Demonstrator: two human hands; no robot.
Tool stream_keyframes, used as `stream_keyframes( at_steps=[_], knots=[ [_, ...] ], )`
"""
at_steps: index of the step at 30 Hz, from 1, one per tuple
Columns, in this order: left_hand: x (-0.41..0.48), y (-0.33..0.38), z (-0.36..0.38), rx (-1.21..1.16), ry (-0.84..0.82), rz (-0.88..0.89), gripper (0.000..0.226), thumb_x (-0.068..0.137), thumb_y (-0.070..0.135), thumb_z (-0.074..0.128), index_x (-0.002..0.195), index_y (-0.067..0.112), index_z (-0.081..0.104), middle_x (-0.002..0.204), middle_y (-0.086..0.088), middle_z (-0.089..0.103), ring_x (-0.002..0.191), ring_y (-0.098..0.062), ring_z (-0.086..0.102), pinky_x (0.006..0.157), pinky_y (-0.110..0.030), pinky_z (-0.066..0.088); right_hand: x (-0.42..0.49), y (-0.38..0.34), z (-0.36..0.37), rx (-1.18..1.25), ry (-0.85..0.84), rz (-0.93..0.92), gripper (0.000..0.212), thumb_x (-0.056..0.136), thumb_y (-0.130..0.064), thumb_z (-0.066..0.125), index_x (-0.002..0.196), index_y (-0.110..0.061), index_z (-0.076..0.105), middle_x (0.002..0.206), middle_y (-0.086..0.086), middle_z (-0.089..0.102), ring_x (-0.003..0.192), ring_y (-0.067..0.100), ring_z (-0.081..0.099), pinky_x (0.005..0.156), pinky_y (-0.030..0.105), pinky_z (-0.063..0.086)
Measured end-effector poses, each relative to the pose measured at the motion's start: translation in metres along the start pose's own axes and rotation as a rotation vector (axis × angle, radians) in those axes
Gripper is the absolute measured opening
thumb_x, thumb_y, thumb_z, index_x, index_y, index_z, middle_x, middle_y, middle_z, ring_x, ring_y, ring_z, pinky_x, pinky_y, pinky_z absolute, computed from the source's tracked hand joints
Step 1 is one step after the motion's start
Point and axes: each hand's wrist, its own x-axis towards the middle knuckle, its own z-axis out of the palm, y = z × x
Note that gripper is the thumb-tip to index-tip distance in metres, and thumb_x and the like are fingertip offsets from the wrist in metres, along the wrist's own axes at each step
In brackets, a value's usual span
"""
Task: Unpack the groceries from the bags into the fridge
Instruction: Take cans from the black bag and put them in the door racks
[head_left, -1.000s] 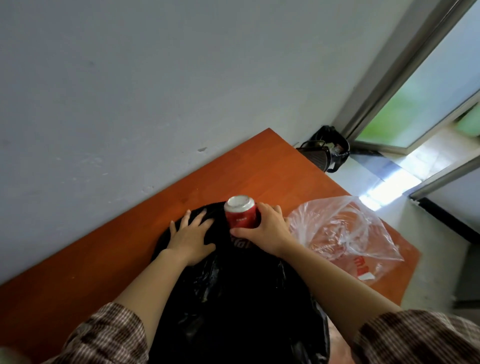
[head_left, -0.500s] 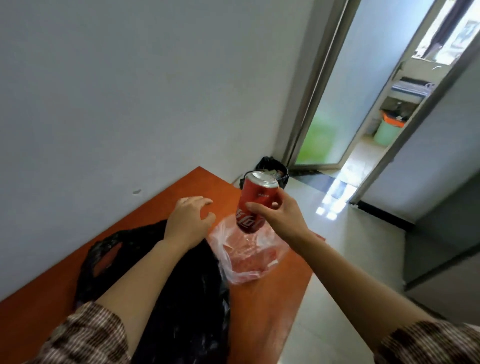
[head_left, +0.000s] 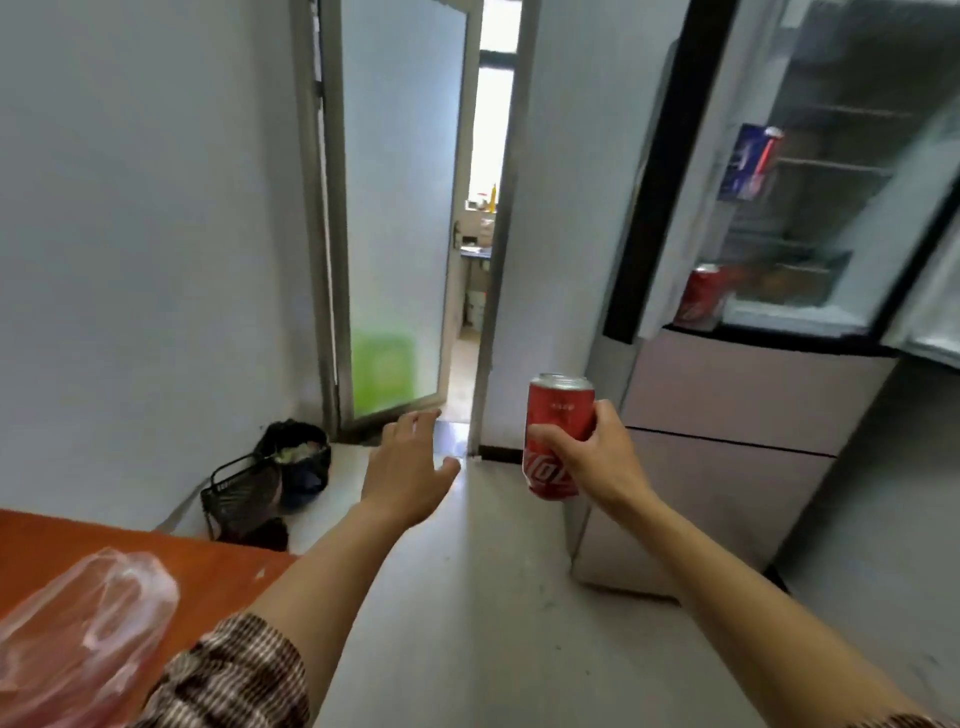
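Observation:
My right hand (head_left: 592, 457) grips a red soda can (head_left: 557, 415) upright in mid-air, over the floor in front of the fridge. My left hand (head_left: 410, 467) is stretched forward with relaxed fingers and holds nothing. The fridge (head_left: 769, 395) stands at the right with its upper doors open; another red can (head_left: 701, 299) sits on a lower shelf, and a blue carton (head_left: 748, 161) stands higher up. A clear plastic bag (head_left: 78, 639) lies on the orange table (head_left: 223, 571) at the lower left. The black bag is out of view.
A black wire bin (head_left: 244, 499) and a dark lined bin (head_left: 298, 462) stand on the floor by the left wall. A frosted glass door (head_left: 400, 208) is ajar straight ahead, leading to another room. Pale floor (head_left: 493, 597) lies between table and fridge.
The view has swung right from the table and black bag to the fridge. My right hand carried the can away from the table; my left hand left the black bag and now reaches forward.

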Motion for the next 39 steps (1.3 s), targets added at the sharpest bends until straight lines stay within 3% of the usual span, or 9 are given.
stream_keyframes(
  at_steps=[12,16,19,26,33,39],
  knots=[
    [0.142,0.305,0.145,-0.066,-0.029,0.434,0.061,0.088,0.04,0.056,0.142,0.022,0.035,0.147,-0.003,0.037,0.133,-0.023,0.034,0.106,-0.039,0.036,0.098,0.057,-0.311,-0.144,0.474,0.09,0.053,0.075,-0.034,0.077,0.113,-0.014,0.046,0.097,-0.001,0.055,0.078,0.008,0.054,0.056,0.02,0.038],
    [0.203,0.382,0.189,-0.095,-0.041,0.522,0.057,0.089,0.039,0.052,0.141,0.021,0.036,0.144,-0.004,0.036,0.132,-0.025,0.033,0.103,-0.042,0.038,0.158,0.075,-0.387,-0.184,0.611,0.082,0.056,0.071,-0.039,0.079,0.112,-0.013,0.049,0.101,0.003,0.059,0.086,0.018,0.059,0.067,0.028,0.044],
    [0.257,0.436,0.223,-0.137,-0.069,0.559,0.055,0.089,0.039,0.052,0.139,0.019,0.039,0.141,-0.005,0.039,0.129,-0.025,0.033,0.103,-0.043,0.039,0.212,0.085,-0.44,-0.188,0.664,0.081,0.057,0.069,-0.043,0.077,0.11,-0.016,0.049,0.1,0.002,0.06,0.089,0.021,0.062,0.073,0.034,0.05],
    [0.361,0.56,0.29,-0.228,-0.186,0.607,0.057,0.091,0.036,0.05,0.143,0.016,0.035,0.149,-0.006,0.031,0.135,-0.025,0.027,0.107,-0.039,0.033,0.323,0.091,-0.557,-0.247,0.768,0.088,0.078,0.042,-0.061,0.068,0.106,-0.016,0.062,0.095,0.004,0.069,0.082,0.019,0.068,0.076,0.039,0.058],
    [0.428,0.686,0.342,-0.331,-0.15,0.679,0.057,0.091,0.038,0.051,0.142,0.018,0.037,0.148,-0.004,0.036,0.135,-0.023,0.033,0.108,-0.04,0.035,0.394,0.086,-0.683,-0.23,0.88,-0.006,0.085,0.039,-0.061,0.065,0.111,-0.016,0.058,0.099,0.002,0.067,0.089,0.019,0.065,0.076,0.036,0.054],
    [0.466,0.794,0.382,-0.426,-0.13,0.735,0.057,0.093,0.038,0.051,0.144,0.019,0.033,0.15,-0.003,0.034,0.137,-0.02,0.033,0.108,-0.037,0.032,0.453,0.071,-0.801,-0.193,0.947,-0.194,0.073,0.045,-0.053,0.073,0.106,-0.015,0.063,0.095,0.0,0.07,0.084,0.016,0.068,0.08,0.04,0.057]
  ],
)
